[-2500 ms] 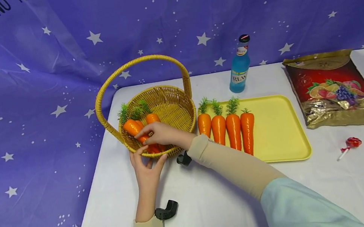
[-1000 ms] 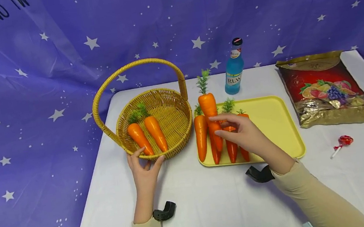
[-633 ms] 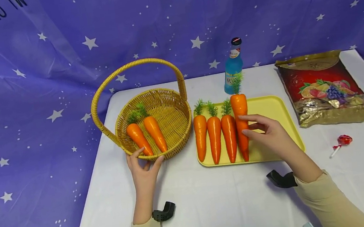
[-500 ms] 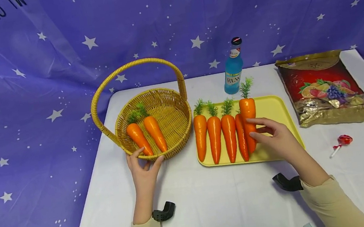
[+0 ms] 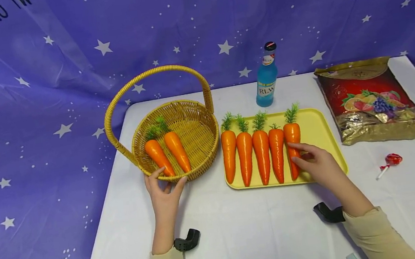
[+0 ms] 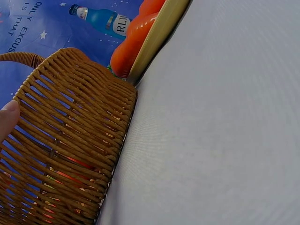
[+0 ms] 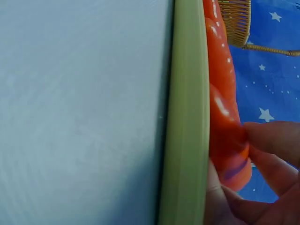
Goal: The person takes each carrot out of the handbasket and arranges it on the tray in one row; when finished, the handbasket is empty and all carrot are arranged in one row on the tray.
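A carrot [image 5: 292, 133] with a green top lies at the right end of a row on the yellow tray [image 5: 314, 129]. My right hand [image 5: 322, 167] pinches it between thumb and fingers; the right wrist view shows the fingertips on its orange body. Several other carrots [image 5: 262, 155] lie side by side to its left, tops pointing away. My left hand [image 5: 164, 199] holds the near rim of the wicker basket [image 5: 193, 111], and its thumb [image 6: 8, 119] shows at the rim in the left wrist view. Inside the basket, two carrots [image 5: 177, 150] lean against the near left wall.
Behind the tray stands a blue bottle [image 5: 266, 81]. To the right lie a red and gold bag [image 5: 375, 102] with fruit printed on it and a red lollipop [image 5: 393, 160]. A white cloth [image 5: 251, 232] covers the table, with a purple starry backdrop [image 5: 178, 20] behind.
My right hand has taken a carrot from the basket, carried it right over the row and lowered it onto the tray at the right end. My left hand stays at the basket rim.
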A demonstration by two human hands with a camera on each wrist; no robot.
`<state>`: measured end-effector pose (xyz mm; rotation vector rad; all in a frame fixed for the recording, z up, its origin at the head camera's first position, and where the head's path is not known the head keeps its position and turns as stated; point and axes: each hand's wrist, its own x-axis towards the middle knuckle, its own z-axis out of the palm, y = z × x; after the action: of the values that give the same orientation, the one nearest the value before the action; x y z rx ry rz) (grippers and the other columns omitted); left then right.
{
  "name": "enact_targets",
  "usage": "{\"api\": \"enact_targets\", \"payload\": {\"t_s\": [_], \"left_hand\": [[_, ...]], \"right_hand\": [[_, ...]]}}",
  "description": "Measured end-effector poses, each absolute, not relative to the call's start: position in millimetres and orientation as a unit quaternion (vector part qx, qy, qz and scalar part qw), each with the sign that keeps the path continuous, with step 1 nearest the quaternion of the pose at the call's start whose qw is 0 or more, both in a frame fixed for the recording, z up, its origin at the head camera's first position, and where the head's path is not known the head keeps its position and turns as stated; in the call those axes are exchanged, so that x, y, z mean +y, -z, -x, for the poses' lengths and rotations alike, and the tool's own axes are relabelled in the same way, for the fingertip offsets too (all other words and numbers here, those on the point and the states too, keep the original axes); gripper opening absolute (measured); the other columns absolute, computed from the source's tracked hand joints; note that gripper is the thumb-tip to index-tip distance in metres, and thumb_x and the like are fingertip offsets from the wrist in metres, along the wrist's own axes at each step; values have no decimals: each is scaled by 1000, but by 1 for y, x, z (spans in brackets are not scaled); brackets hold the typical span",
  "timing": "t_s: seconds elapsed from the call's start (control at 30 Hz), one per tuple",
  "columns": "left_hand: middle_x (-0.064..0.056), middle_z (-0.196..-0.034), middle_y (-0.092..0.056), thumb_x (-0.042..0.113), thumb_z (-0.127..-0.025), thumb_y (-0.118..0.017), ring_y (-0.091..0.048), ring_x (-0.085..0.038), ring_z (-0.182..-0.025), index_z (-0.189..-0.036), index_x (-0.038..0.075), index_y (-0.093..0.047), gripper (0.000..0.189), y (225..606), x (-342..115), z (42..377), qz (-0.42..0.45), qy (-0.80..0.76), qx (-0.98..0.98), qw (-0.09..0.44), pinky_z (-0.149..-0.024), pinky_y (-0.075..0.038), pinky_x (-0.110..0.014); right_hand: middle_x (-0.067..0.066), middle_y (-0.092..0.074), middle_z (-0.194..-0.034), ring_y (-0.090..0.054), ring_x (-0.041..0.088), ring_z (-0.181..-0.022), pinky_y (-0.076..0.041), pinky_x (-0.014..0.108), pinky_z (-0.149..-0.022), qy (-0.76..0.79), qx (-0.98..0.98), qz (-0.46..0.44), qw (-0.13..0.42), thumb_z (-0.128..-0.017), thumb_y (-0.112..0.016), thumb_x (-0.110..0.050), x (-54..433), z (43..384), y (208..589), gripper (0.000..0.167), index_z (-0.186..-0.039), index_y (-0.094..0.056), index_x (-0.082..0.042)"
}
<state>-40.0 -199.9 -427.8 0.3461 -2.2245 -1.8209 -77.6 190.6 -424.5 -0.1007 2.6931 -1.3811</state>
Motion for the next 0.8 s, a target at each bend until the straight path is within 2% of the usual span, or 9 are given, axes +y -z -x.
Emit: {"api": "enact_targets", "payload": {"t_s": [0.07, 0.13, 0.23, 0.3, 0.4, 0.63, 0.8], "left_hand": [[-9, -157, 16, 15, -81, -79, -4, -28, -144, -133, 3, -42, 65, 436, -203, 42, -121, 623, -763, 124, -105, -36, -49], [-6, -158, 16, 19, -80, -81, -4, -26, -144, -132, 7, -43, 65, 445, -206, 44, -122, 620, -765, 127, -104, -37, -46], [-6, -158, 15, 24, -79, -81, -5, -25, -144, -131, 10, -44, 65, 450, -207, 45, -115, 616, -767, 139, -104, -38, -47], [-7, -158, 14, 25, -79, -82, -6, -25, -144, -131, 10, -44, 65, 451, -207, 45, -112, 615, -767, 145, -104, -38, -47], [-9, -158, 14, 26, -79, -82, -7, -26, -144, -130, 11, -45, 65, 450, -206, 45, -112, 614, -767, 148, -103, -39, -48], [-8, -158, 14, 26, -78, -82, -7, -25, -144, -131, 11, -44, 67, 449, -206, 45, -115, 614, -767, 145, -103, -39, -47], [-8, -158, 14, 24, -78, -83, -6, -26, -144, -131, 8, -44, 67, 451, -207, 45, -111, 616, -765, 149, -102, -40, -48]], "right_hand": [[26, -53, -132, -54, 42, -112, -46, 54, -92, 443, 894, 34, 61, -96, -62, -21, 189, 78, 424, 44, -136, -54, -5], [26, -52, -132, -53, 42, -111, -46, 55, -91, 421, 904, 35, 66, -96, -62, -19, 188, 79, 423, 44, -137, -53, -5], [26, -54, -127, -56, 37, -99, -51, 46, -78, 375, 923, 41, 71, -94, -62, -17, 184, 81, 420, 46, -138, -53, -5], [26, -55, -122, -55, 32, -89, -49, 38, -67, 340, 936, 46, 73, -94, -62, -17, 182, 81, 418, 46, -137, -53, -5], [27, -56, -118, -53, 28, -81, -44, 34, -60, 303, 949, 52, 70, -92, -63, -16, 177, 81, 415, 47, -136, -54, -4], [30, -56, -116, -54, 31, -81, -42, 36, -61, 271, 959, 60, 58, -91, -63, -14, 171, 77, 411, 46, -135, -55, -3], [27, -58, -114, -52, 26, -73, -40, 33, -58, 269, 959, 63, 69, -92, -63, -18, 174, 76, 409, 47, -136, -54, -6]]}}
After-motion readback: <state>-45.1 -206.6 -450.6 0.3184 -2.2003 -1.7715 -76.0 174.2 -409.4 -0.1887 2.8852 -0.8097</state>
